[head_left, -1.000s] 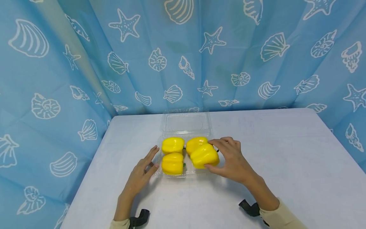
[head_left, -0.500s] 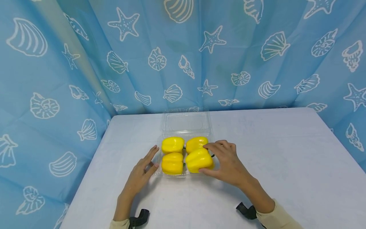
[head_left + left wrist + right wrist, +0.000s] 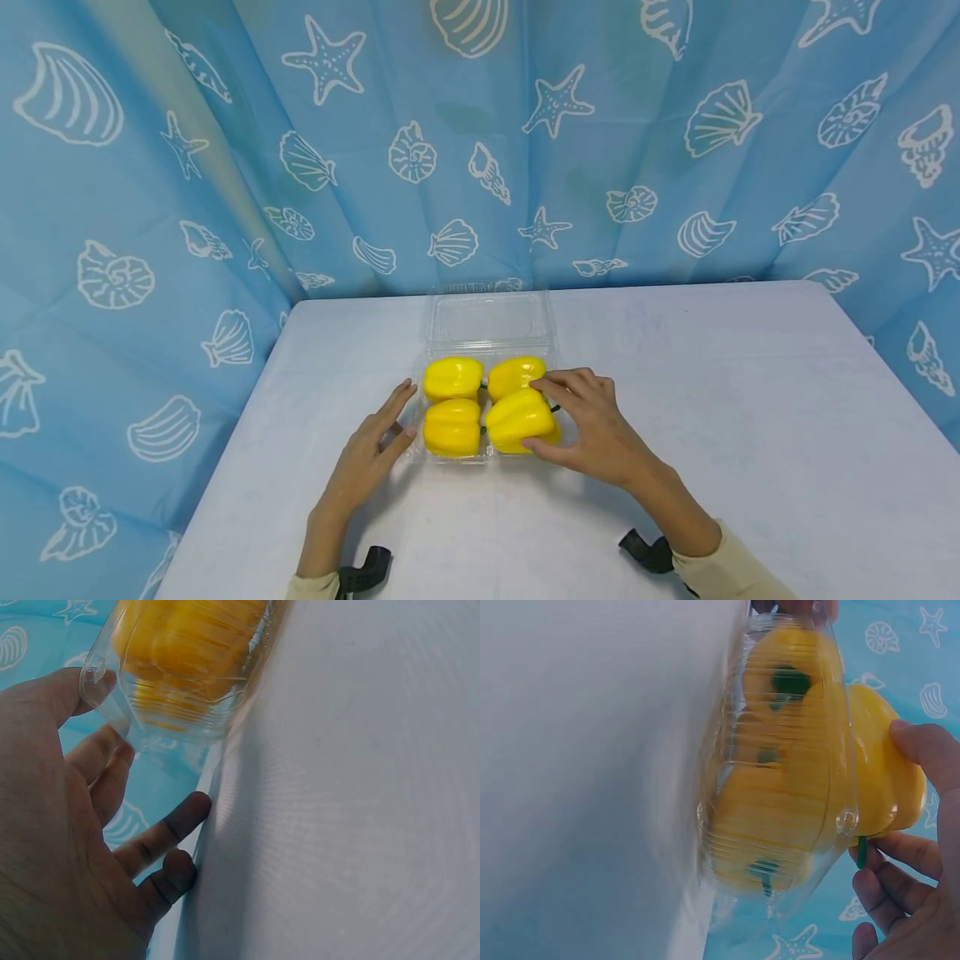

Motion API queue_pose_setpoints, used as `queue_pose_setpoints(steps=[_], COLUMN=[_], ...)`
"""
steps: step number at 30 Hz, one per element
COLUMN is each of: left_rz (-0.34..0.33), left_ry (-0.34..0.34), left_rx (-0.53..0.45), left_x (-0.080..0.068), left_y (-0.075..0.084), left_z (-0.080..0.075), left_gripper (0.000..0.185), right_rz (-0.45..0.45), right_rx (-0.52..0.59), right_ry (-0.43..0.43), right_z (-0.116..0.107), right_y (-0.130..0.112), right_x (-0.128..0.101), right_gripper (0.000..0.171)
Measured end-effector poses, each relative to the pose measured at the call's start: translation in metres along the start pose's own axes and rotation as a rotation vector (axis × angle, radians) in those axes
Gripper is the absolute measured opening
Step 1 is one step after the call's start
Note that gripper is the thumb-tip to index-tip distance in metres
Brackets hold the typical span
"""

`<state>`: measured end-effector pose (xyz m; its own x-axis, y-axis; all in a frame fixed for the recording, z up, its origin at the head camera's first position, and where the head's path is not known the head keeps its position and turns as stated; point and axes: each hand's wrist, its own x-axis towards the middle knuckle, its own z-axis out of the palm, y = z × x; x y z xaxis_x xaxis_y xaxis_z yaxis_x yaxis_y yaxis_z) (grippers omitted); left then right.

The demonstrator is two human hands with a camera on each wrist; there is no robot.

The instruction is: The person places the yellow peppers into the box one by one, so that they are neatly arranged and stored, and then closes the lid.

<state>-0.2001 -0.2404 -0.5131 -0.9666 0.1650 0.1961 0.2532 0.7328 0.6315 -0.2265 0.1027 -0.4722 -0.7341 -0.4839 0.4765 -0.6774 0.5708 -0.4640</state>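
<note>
My right hand [image 3: 592, 429] holds a yellow bell pepper [image 3: 519, 421] between thumb and fingers, over the front right part of a clear plastic clamshell box [image 3: 487, 460]. In the right wrist view this bell pepper [image 3: 877, 761] stands above the box rim, its green stem near my fingers, with another pepper [image 3: 754, 817] behind the box wall below it. Three more yellow bell peppers show from above: back left [image 3: 453, 379], front left [image 3: 452, 427] and back right [image 3: 516, 377]. My left hand [image 3: 372, 446] is spread at the box's left side, fingertips at the rim [image 3: 101, 705].
The box's clear lid [image 3: 491, 323] lies folded back toward the rear table edge. A white cloth covers the table [image 3: 712, 375]. A blue curtain with shell prints [image 3: 480, 167] hangs behind and at the left side.
My right hand has moved left and slightly toward me with the bell pepper, bringing it over the box's front right part. It barely moves in the last half second. My left hand stays in place.
</note>
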Motion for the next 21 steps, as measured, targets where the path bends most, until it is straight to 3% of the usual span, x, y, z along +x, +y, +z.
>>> queue_pose_setpoints(steps=[21], left_rz=[0.004], left_ry=[-0.007], left_rx=[0.003], left_x=[0.000], left_y=[-0.001], left_z=[-0.001], left_gripper=[0.060], right_rz=[0.018], right_rx=[-0.022], right_ry=[-0.025], right_z=[0.019], right_y=[0.008], right_x=[0.001], right_gripper=[0.070])
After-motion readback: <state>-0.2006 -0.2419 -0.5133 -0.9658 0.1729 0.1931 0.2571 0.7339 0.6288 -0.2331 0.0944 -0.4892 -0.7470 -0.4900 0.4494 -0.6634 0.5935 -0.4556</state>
